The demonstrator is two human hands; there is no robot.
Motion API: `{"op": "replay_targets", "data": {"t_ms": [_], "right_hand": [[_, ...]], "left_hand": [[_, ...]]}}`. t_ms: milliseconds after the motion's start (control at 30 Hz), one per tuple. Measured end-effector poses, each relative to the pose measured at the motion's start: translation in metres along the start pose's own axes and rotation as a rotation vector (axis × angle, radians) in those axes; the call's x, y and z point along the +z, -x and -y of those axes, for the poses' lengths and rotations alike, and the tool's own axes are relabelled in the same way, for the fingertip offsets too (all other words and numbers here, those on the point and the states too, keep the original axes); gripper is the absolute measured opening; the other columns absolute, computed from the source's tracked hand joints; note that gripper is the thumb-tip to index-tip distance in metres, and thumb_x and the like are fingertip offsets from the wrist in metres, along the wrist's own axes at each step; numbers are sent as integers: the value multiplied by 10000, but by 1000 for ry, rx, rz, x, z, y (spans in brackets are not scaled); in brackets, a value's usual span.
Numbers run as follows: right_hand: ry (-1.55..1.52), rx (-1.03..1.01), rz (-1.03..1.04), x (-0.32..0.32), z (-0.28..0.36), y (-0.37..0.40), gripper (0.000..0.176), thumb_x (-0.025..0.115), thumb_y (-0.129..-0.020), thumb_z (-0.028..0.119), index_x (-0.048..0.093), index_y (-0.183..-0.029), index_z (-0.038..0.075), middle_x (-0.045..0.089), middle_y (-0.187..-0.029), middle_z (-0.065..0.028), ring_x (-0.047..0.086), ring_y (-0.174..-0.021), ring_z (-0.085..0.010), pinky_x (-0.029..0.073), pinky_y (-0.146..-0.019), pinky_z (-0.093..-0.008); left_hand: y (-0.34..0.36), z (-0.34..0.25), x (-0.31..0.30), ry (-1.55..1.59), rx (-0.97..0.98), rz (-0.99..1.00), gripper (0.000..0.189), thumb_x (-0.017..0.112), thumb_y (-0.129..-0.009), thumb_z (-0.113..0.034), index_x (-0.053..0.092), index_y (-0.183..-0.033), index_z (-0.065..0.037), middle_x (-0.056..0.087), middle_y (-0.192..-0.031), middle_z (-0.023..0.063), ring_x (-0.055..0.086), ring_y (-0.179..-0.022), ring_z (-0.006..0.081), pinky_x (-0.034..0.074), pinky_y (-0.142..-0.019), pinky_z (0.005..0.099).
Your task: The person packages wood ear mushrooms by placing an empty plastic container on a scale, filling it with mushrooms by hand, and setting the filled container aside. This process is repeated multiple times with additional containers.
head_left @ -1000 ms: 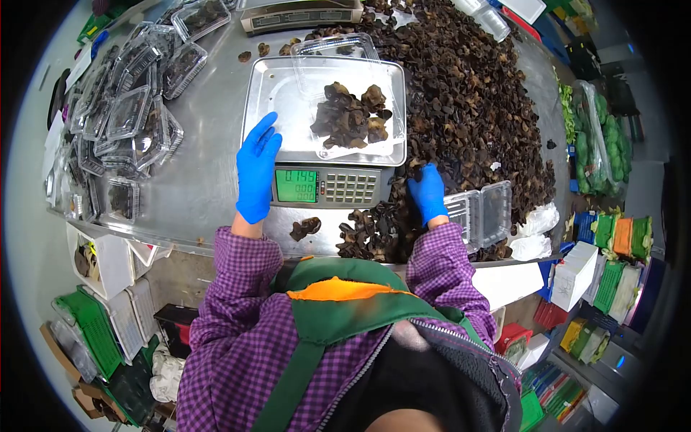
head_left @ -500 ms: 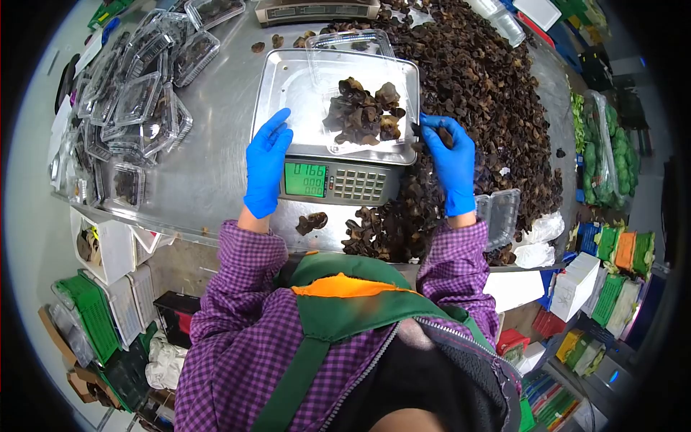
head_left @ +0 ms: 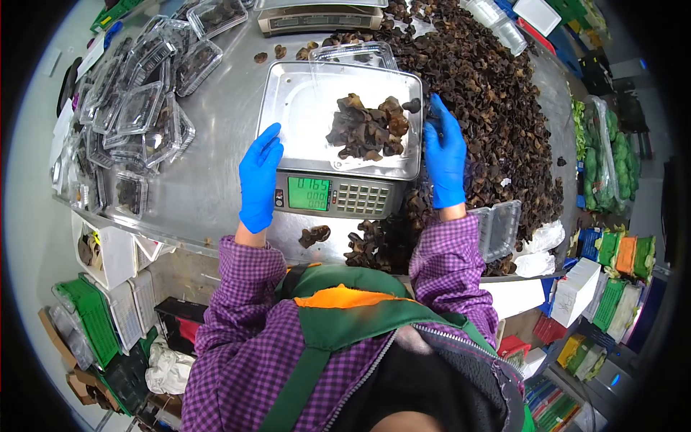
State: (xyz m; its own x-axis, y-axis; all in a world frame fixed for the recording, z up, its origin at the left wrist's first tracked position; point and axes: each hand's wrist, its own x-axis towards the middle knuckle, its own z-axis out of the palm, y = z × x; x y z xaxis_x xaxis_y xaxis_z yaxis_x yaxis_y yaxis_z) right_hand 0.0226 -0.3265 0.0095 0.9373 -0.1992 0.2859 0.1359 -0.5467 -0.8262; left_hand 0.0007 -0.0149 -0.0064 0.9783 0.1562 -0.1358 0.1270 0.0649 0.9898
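A scale with a lit green display stands on the metal table. Its silver tray bears a clear plastic container heaped with dark brown fungus pieces. My left hand, in a blue glove, is beside the tray's left edge, fingers extended and holding nothing. On the right side, my gloved right hand is just off the tray's edge. A dark piece lies at the tray's right edge, near its fingertips; whether they touch it, I cannot tell.
A large pile of fungus covers the table's right side. Filled clear boxes are stacked at the left. A second scale stands behind the first. Open clear containers and white crumpled material lie at the front right.
My right hand has turned its fingers upward and shifted slightly left. A dark piece now shows at the tray's right edge. The tray and scale appear lower in view. The display reading has changed slightly.
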Motion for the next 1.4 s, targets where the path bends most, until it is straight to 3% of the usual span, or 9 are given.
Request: {"op": "replay_targets", "data": {"t_ms": [167,267,333,367,533,867,1033,1200,1400], "right_hand": [[356,65,4,-31,-76,51,608,651,-799,56,442,-1369,84,516,-1306,-174,505,-1186,-325,411,-1002,-399],[755,314,324,-30,-127,91,609,705,-765,100,482,-1330,61,558,-1256,-179,551,-1131,-318,439,-966,-396],[405,405,184,-30,-145,101,565,740,-739,131,547,-1261,36,618,-1161,-183,601,-1053,-320,467,-919,-397],[374,388,135,-33,-141,101,479,735,-756,123,596,-1204,25,666,-1055,-179,652,-958,-288,497,-852,-369],[184,365,-33,-32,-129,95,276,617,-887,104,637,-1147,15,697,-988,-150,658,-844,-168,502,-773,-300],[3,413,22,-34,-87,71,214,551,-943,110,670,-1101,28,697,-884,-76,595,-734,-95,485,-700,-256],[-188,416,-32,-42,-63,52,225,553,-943,98,655,-1115,-5,682,-937,-34,595,-817,-77,471,-759,-227],[-302,316,-30,-31,-19,29,270,546,-934,65,606,-1184,-20,622,-1191,-94,590,-1042,-141,461,-917,-267],[-467,257,59,8,6,6,411,561,-917,46,504,-1324,25,561,-1289,-130,550,-1147,-187,454,-953,-297]], "left_hand": [[-2,-1,9,43,-7,19,373,578,-907,-64,548,-1275,-12,578,-1251,70,538,-1104,128,410,-989,269],[0,-9,18,10,12,44,373,581,-905,-62,549,-1274,-15,581,-1250,71,543,-1101,128,413,-989,265],[5,-16,23,-20,4,67,370,560,-914,-85,547,-1272,8,580,-1262,91,535,-1142,146,386,-1021,279],[6,-15,23,-25,0,60,370,560,-914,-85,547,-1272,8,580,-1262,91,535,-1142,146,386,-1021,279],[4,-10,20,22,29,76,357,551,-917,-66,550,-1266,9,578,-1266,94,542,-1139,151,395,-1017,279],[0,-5,17,52,-8,84,361,548,-918,-61,541,-1271,14,572,-1273,103,547,-1148,166,403,-1018,282],[-4,-10,22,15,-26,87,365,531,-915,-42,533,-1274,22,562,-1284,123,543,-1161,180,406,-1020,284],[-18,1,34,31,-20,137,407,528,-915,-62,495,-1314,11,542,-1305,124,525,-1186,184,394,-1027,281],[-52,-2,58,26,-110,146,541,552,-917,-164,375,-1406,-14,487,-1358,128,485,-1225,192,374,-1040,313]]}}
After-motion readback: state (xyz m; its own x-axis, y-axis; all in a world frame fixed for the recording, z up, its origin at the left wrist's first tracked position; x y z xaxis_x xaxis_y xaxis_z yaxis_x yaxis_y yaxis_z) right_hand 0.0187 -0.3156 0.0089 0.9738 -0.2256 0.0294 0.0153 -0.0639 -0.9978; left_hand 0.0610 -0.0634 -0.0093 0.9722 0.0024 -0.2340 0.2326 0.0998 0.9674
